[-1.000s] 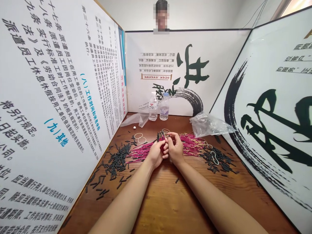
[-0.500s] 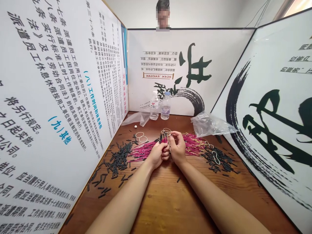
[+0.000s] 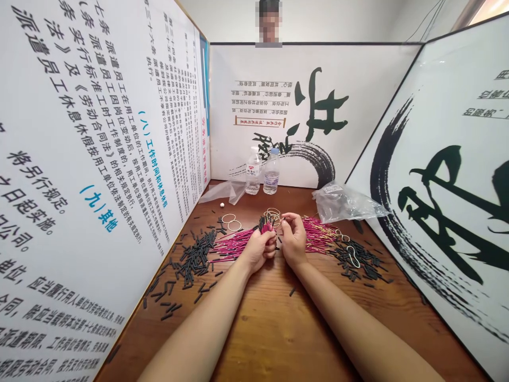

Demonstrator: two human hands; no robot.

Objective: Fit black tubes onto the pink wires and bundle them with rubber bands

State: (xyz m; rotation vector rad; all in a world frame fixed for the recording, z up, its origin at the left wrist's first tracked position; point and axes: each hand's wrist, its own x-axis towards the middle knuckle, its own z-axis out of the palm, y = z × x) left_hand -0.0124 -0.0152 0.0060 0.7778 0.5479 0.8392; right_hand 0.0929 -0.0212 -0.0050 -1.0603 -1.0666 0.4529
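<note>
My left hand (image 3: 259, 249) is closed round an upright bundle of thin pink sticks (image 3: 266, 225) with black tips. Just to its right, my right hand (image 3: 293, 240) has thumb and forefinger pinched together; a tiny dark spot shows at the fingertips, too small to name. Loose pink sticks (image 3: 233, 245) lie beyond the left hand, and more pink sticks with gold ends (image 3: 320, 236) lie to the right of the right hand. Short black tubes (image 3: 196, 259) are heaped at the left, with a second heap of black tubes (image 3: 360, 264) at the right.
Pale rubber bands (image 3: 234, 226) lie among the piles. Two plastic bottles (image 3: 271, 175) stand at the back, between clear plastic bags (image 3: 342, 204). Printed panels (image 3: 278, 106) wall in the wooden table (image 3: 270, 329) on three sides. A person's head shows above the back panel.
My right hand has drawn slightly right, away from the bundle, opening a gap between the hands. The left hand keeps its hold, and more of the black tips show.
</note>
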